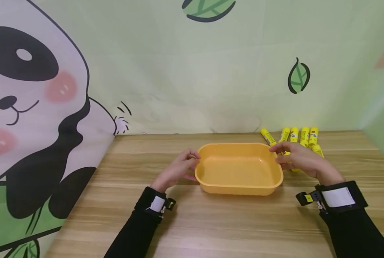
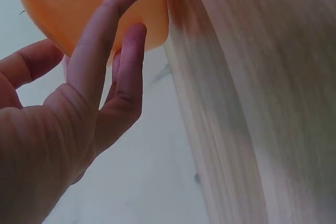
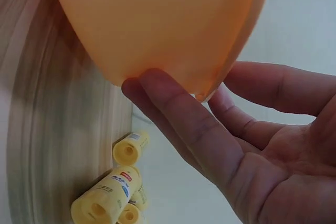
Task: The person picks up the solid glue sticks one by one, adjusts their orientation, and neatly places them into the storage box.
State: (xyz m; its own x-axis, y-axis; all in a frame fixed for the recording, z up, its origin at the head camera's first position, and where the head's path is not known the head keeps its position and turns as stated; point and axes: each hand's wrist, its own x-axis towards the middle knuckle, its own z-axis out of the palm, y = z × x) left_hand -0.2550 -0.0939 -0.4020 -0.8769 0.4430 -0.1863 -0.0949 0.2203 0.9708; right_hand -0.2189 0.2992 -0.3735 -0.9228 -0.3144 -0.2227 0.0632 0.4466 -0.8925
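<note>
An orange tub [image 1: 238, 168] sits near the middle of the wooden counter [image 1: 211, 222], empty, with a hand at each short end. The left hand [image 1: 179, 170] rests its fingers [image 2: 118, 40] against the tub's left wall, straight and close together, thumb apart; nothing is curled round the rim. The right hand [image 1: 299, 159] does likewise at the right end, fingers [image 3: 178, 114] laid flat on the outer wall, loosely spread, thumb held off. Just behind and beside that hand lie several yellow glue sticks [image 1: 295, 136], some in a row by the panda backdrop [image 1: 33, 107].

The hold looks like light pressure from both sides only, so if the tub is lifted it could slip or tip. The right hand could also knock the glue sticks and set them rolling along the counter
</note>
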